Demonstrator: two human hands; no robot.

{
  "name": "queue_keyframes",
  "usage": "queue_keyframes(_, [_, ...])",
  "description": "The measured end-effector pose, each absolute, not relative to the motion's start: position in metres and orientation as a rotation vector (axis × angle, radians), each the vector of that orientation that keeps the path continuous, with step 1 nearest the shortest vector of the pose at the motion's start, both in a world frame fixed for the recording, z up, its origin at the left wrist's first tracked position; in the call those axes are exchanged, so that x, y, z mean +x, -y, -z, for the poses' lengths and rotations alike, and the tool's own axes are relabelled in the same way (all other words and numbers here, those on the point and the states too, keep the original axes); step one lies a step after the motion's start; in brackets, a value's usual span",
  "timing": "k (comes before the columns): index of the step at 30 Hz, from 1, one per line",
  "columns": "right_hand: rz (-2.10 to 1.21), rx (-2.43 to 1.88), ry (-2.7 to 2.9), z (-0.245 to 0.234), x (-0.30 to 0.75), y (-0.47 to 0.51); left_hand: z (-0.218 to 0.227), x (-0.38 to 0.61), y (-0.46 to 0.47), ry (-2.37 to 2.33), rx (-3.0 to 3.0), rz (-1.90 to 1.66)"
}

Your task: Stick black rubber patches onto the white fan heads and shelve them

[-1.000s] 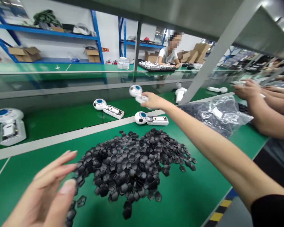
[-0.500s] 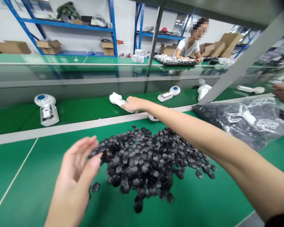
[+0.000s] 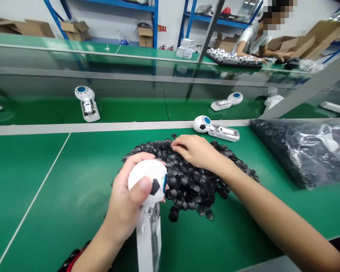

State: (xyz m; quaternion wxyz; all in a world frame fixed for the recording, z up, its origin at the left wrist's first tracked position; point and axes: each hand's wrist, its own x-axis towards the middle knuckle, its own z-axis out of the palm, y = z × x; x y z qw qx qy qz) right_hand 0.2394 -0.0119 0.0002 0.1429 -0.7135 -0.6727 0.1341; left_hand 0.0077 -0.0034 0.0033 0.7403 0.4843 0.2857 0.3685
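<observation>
My left hand [image 3: 121, 196] is wrapped around the ball-shaped head of a white handheld device [image 3: 149, 177], its thumb beside a black pentagon patch. The device's long handle points down toward me, and a blue edge shows on the head's right side. Over the far part of a heap of small black pentagon pieces [image 3: 187, 181] is my right hand [image 3: 197, 151], its fingertips pinched together. Whatever lies between those fingertips is too small to make out. Beyond the right hand, a similar white device [image 3: 223, 132] lies at the bench's far edge, its handle cavity facing up.
Other white devices lie on the green strip behind, one at left [image 3: 86, 104] and one at right [image 3: 226, 102]. A clear plastic bag of black pieces [image 3: 303, 151] rests on the right. Across the line, a person [image 3: 252, 41] works beside a tray of white parts [image 3: 232, 56].
My right hand came back from the strip to the black heap. The white device it was grasping appears to be in my left hand, which was open and empty before. The view shifted.
</observation>
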Motion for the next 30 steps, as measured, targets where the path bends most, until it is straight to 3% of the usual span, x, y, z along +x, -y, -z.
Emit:
queue_keyframes(11, [-0.360, -2.113, 1.789, 0.017, 0.239, 0.012, 0.001, 0.010, 0.000, -0.693, 1.006, -0.705])
queue_keyframes(16, [-0.367, -1.910, 1.758, 0.017, 0.234, 0.006, 0.000, 0.010, -0.005, -0.788, 1.019, -0.739])
queue_keyframes(21, [-0.456, -1.595, 1.723, -0.019, 0.203, 0.030, -0.001, 0.011, -0.002, -0.776, 1.095, -0.746])
queue_keyframes(27, [-0.083, -1.313, 1.841, -0.034, 0.169, 0.058, 0.001, 0.008, 0.004, -0.655, 1.238, -0.899])
queue_keyframes(30, [-0.176, -1.262, 1.785, -0.029, 0.162, 0.065, 0.001, 0.004, 0.003, -0.634, 1.293, -0.942])
